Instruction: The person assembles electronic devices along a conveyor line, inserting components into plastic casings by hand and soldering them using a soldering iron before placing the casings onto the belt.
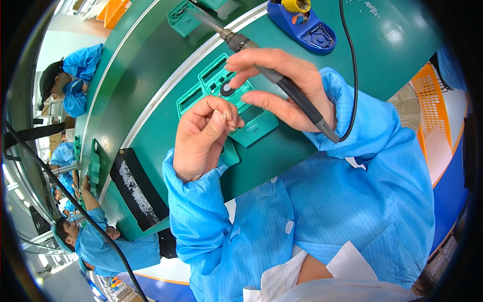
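Observation:
My right hand [289,83] holds a soldering iron [289,88] with a black handle. The iron lies across the palm, its tip pointing to the upper left, while thumb and forefinger stand apart. My left hand [206,131] is closed in a pinch on a tiny pale piece, too small to name. Both hands are above green plastic housings. One open housing [261,129] shows a round black part [227,89] with a light centre, between my hands. A second housing [187,100] is partly hidden behind my left hand.
A blue soldering stand [317,36] with a yellow holder is at the far side. A black tray [153,201] holds many small clear pieces [133,189], left. The iron's black cable [353,65] loops beside my right wrist. Co-workers [83,75] sit along the green bench at left.

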Motion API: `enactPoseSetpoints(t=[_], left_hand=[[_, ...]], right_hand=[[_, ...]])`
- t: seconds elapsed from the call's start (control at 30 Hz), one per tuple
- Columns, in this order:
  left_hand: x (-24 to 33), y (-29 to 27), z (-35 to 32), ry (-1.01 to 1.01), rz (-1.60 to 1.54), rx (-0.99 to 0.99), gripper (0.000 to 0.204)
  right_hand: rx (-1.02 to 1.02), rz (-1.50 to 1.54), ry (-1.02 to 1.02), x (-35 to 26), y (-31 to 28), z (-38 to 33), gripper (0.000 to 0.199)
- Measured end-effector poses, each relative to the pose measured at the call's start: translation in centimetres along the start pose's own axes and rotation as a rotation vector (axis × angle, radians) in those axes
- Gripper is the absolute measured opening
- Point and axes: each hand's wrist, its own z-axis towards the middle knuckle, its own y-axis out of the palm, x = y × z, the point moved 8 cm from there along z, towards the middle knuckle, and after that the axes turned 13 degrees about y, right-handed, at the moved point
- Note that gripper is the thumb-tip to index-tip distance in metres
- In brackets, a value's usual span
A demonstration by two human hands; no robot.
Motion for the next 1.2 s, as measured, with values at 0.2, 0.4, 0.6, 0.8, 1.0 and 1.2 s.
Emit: enactPoseSetpoints(t=[0.2,0.4,0.6,0.8,1.0,1.2], left_hand=[[-1.1,0.0,-0.5,-0.014,-0.197,-0.003,0.022],[-2.1,-0.3,-0.6,-0.038,-0.177,0.080,0.027],[-1.8,0.0,-0.3,0.012,-0.163,0.078,0.024],[-0.8,-0.1,-0.6,0.061,-0.094,0.105,0.022],[1.7,-0.5,-1.2,0.126,0.391,0.262,0.016],[3.5,-0.3,-1.5,0.292,0.880,0.244,0.010]], right_hand=[[-0.103,-0.030,-0.016,-1.1,1.1,0.0,0.049],[-0.087,-0.060,-0.013,-0.6,1.4,-0.2,0.049],[-0.083,-0.004,0.027,-0.5,1.5,0.0,0.050],[0.018,-0.030,-0.028,-0.9,1.3,0.5,0.053],[-0.134,-0.087,0.029,-0.1,1.9,1.1,0.048],[-0.194,-0.100,0.039,0.2,2.8,1.5,0.047]])
